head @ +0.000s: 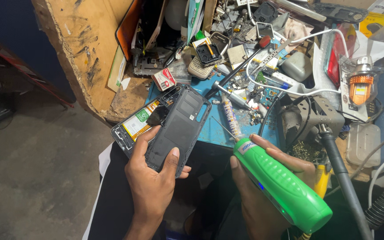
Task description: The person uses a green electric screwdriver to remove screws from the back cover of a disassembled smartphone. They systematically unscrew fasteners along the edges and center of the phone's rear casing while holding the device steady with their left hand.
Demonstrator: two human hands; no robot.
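my left hand (154,178) grips the opened black smartphone with its loosened dark plastic back cover (174,126), tilted near centre so its inside faces me; my right hand (263,195) wraps the green electric screwdriver (281,184), tip toward the blue mat (210,129).

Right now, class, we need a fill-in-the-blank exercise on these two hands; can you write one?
1. The left hand holds an opened ____.
2. The right hand grips a ____ electric screwdriver.
3. The phone's black cover is partly lifted, baring the ____.
4. The mat under the phone is ____.

Missing words: phone; green; battery; blue
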